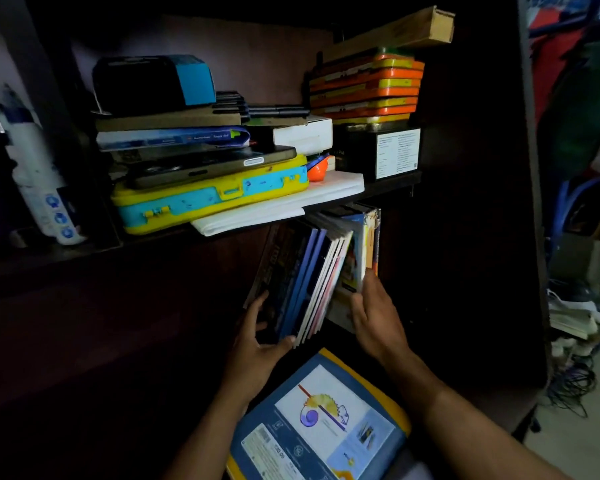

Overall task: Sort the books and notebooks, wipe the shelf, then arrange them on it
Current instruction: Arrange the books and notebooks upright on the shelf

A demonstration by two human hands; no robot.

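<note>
- The left hand (257, 344) grips the bottom of a leaning batch of books (302, 278) on the dark lower shelf, thumb on the front edges and fingers curled round the left side.
- The right hand (374, 313) holds the right-hand books (359, 251) of the row, fingers wrapped on their edges, just beside the leaning batch.
- The books tilt to the right, tops tucked under the upper shelf (388, 187).
- A blue book (317, 424) with a white picture panel lies flat below the wrists, a yellow cover (400, 419) peeking out beneath it.
- On the upper shelf, a yellow and blue case (208, 199) sits at the front with a dark tablet (208, 166) on top.
- Above those, a stack of flat books and a black and blue box (153, 83).
- White paper (284, 206) juts out over the shelf edge, beside the case.
- To the right, orange and yellow tins (366, 88) piled on a black box (378, 154), with a cardboard box (395, 29) on top.
- A white bottle (39, 178) stands far left, outside the shelf wall.
- Clothes and cables clutter the right side of the room; it is too dim to tell more.
</note>
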